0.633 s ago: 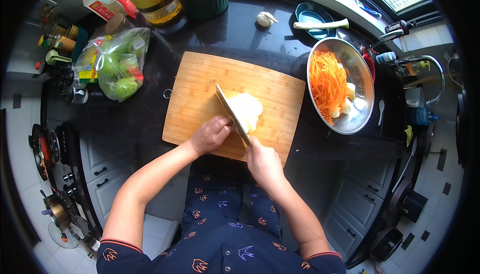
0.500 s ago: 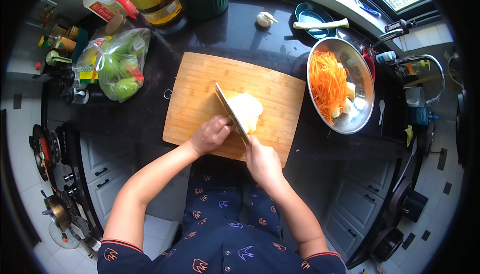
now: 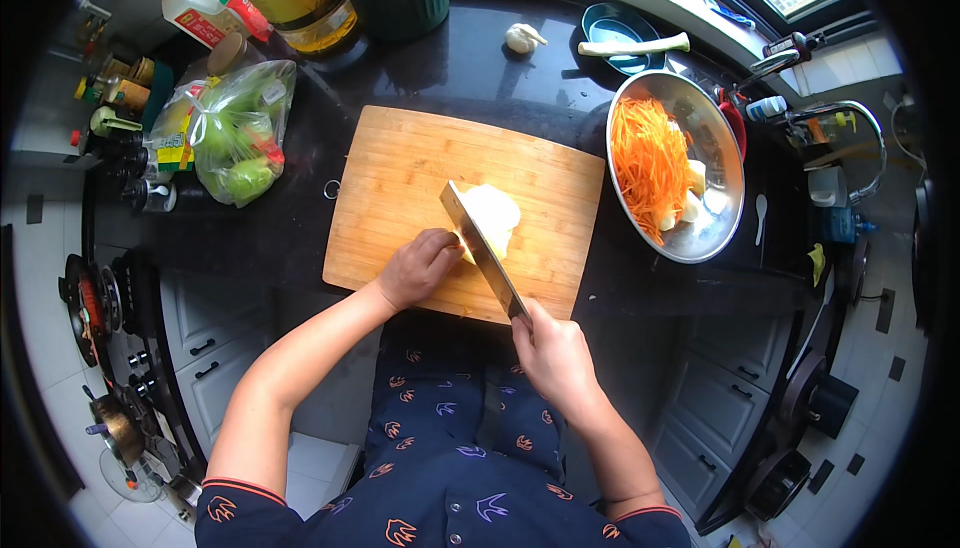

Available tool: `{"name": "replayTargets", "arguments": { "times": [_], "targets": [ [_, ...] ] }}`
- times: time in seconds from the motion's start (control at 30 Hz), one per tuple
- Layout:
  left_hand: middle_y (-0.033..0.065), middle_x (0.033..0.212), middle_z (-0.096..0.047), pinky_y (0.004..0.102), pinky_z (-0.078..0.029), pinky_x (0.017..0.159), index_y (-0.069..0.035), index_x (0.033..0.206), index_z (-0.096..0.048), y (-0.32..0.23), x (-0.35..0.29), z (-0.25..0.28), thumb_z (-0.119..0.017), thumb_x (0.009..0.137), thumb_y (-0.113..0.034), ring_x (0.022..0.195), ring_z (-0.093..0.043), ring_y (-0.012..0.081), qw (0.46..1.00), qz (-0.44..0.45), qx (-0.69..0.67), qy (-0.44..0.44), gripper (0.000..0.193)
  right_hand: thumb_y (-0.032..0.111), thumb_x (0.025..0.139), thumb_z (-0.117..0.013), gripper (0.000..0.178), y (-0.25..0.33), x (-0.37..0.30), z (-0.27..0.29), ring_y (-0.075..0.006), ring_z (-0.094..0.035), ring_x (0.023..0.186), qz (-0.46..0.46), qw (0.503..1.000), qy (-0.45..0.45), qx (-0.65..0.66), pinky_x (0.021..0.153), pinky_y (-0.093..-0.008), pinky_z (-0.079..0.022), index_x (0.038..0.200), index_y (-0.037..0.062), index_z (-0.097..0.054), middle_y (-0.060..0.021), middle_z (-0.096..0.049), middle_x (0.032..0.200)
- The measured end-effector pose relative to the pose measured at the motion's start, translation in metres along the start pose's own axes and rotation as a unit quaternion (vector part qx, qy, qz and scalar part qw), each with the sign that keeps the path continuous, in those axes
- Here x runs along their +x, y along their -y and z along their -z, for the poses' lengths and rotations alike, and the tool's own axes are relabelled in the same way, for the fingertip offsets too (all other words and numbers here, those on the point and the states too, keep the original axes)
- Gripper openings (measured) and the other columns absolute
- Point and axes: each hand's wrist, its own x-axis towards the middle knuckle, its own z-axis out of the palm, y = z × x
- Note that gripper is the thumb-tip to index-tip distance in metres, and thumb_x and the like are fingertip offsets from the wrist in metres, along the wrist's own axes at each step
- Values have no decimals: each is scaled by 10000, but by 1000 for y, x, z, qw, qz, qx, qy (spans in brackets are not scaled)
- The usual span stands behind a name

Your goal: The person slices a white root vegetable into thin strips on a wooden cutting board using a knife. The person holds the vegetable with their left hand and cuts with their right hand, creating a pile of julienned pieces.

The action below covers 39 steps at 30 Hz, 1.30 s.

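My right hand (image 3: 552, 348) is closed round the handle of a broad-bladed kitchen knife (image 3: 482, 252), which lies slanted across the board with its tip pointing up and left. Right against the blade, a heap of pale white, finely cut vegetable (image 3: 494, 216) rests on the wooden cutting board (image 3: 405, 163); its kind is hard to make out. On the blade's other side my left hand (image 3: 416, 270) has its fingers curled and pressed on a pale yellowish vegetable piece, mostly hidden by the fingers and blade.
Right of the board stands a steel bowl (image 3: 712, 231) with shredded carrot (image 3: 645, 163) and white chunks. Behind are a garlic bulb (image 3: 520, 39) and a teal dish (image 3: 610, 23) with a pale-handled tool across it. At left lies a plastic bag of green vegetables (image 3: 238, 138), near bottles.
The knife and my right hand have shifted down and to the right, and more of the blade shows. My left hand has moved only slightly. The view has shifted a little.
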Motion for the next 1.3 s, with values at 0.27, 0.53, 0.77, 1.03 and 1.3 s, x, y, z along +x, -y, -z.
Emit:
{"name": "replayTargets", "arguments": {
  "times": [0.27,0.53,0.77,1.03,1.3],
  "targets": [
    [149,1035,-615,363,-573,787,7,1000,-630,-1,2,1,-705,819,-21,943,-650,313,1000,-11,4,0,198,110,955,-616,157,-8,-5,-3,-460,-676,709,2,1000,0,27,653,-527,-563,1094,40,-636,-263,-651,702],
    [145,1023,-612,360,-569,775,6,980,-624,-1,1,-1,-692,830,-19,922,-645,303,1000,-14,13,-9,167,98,960,-602,145,-5,-3,-5,-465,-675,732,-11,998,2,60,668,-516,-556,1072,11,-629,-275,-647,712],
    [145,999,-612,354,-568,725,14,935,-616,-2,3,0,-709,831,-12,879,-641,297,1000,-9,13,-15,143,96,965,-587,148,-3,0,-9,-477,-669,744,-22,998,11,62,677,-521,-548,1075,5,-624,-293,-638,724],
    [149,985,-617,362,-570,724,20,910,-607,-2,4,-1,-721,836,-9,876,-643,303,1000,-6,10,-24,139,108,970,-582,149,-2,13,-26,-492,-671,747,10,999,-17,27,691,-551,-546,1090,23,-607,-288,-649,720],
    [123,1051,-623,351,-582,761,-22,969,-631,1,-1,-3,-668,880,-71,959,-657,284,1000,4,24,-5,108,109,965,-597,185,-1,43,-49,-497,-666,796,8,1000,-30,-4,714,-551,-540,1132,29,-604,-305,-661,792]
  ]
}}
